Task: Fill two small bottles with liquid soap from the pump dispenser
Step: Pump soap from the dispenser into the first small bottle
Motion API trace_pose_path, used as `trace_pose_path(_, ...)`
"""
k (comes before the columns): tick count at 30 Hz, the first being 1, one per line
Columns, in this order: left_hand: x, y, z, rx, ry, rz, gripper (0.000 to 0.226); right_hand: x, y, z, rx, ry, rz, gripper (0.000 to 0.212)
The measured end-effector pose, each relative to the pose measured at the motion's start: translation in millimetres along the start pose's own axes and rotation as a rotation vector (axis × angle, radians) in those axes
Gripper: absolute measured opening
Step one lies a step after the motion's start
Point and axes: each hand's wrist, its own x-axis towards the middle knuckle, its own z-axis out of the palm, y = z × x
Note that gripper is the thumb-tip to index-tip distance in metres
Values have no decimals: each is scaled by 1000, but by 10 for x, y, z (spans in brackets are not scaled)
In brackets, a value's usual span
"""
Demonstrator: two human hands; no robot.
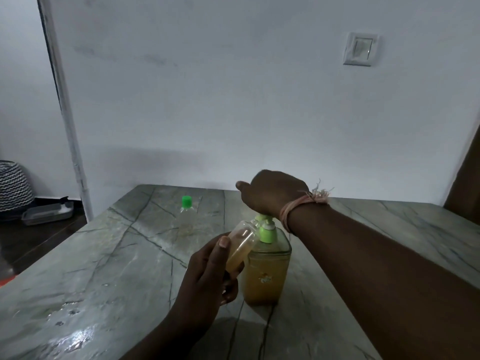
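Gripping the tilted small bottle (240, 246) under the nozzle of the pump dispenser (267, 266) on the desk (117, 268), the left hand (207, 276) should hold steady while the right hand (272, 193), fingers hidden, presses slowly.

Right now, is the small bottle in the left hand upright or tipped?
Tipped. The small bottle, held by the left hand, leans with its open mouth toward the pump dispenser spout; amber soap sits in its lower part.

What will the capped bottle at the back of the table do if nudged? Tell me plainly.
The capped bottle looks clear and nearly empty, so it is probably light and would slide or tip easily. It stands upright and narrow on the smooth stone table, so a high push likely topples it; once down, its round body may roll.
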Motion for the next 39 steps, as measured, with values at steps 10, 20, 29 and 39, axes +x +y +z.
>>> trace_pose_path(10,-9,-4,6,-13,0,-3,43,7,61,81,104,-65,64,59)
trace_pose_path(20,-20,7,4,28,-13,-13,40,20,84,127,135,-85,88,57)
trace_pose_path(29,-12,19,1,54,-19,-16,34,43,92,142,134,-47,62,53)
trace_pose_path(39,0,29,12,19,-17,-22,37,71,41,48,84,-44,28,55)
